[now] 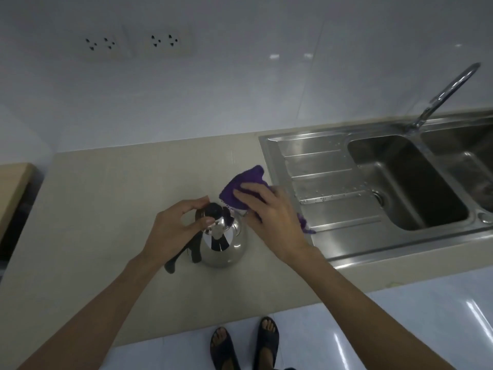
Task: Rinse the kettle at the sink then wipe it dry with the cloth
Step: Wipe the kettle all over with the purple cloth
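I am steadying the kettle (222,243) with my left hand (177,225), fingers and thumb curling round its top by the black lid knob (213,209), while my right hand (269,212) is clutching the purple cloth (245,184) and pressing it against the kettle's far right shoulder. The kettle is standing upright on the beige counter (106,209), directly between my two hands and touching both, its black handle (184,252) trailing down toward my left forearm. So the shiny near side is facing me unwiped, and my right hand is the one placed to sweep round it. The sink (333,166) is lying just to the right, droplets beading on its drainboard, with the tap (442,97) arching behind it.
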